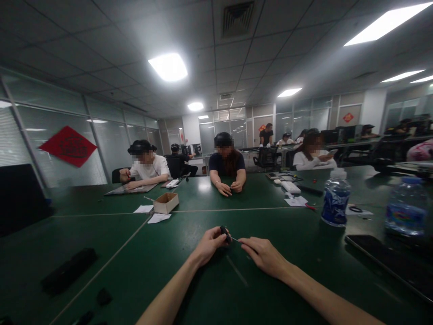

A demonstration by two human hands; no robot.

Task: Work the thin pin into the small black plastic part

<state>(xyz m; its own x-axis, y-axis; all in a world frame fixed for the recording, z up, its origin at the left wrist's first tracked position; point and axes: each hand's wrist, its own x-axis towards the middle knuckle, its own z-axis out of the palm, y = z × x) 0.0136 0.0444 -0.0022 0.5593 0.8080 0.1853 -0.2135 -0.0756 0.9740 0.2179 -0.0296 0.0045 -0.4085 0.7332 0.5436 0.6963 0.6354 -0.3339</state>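
Observation:
My left hand [207,248] is closed around a small black part [224,232], held up a little above the green table [189,280]. My right hand [265,256] pinches a thin metal tool [235,239] whose slim shaft reaches left to the black part. The tip meets or lies very near the part; I cannot tell which. Most of the tool's handle is hidden in my fingers, so its exact kind does not show.
A small open cardboard box [165,204] stands beyond my left hand, near white papers [158,218]. At right are two water bottles [335,198] and a phone [389,262]. Dark objects [69,271] lie at left. Co-workers sit across the table, one [227,167] directly opposite.

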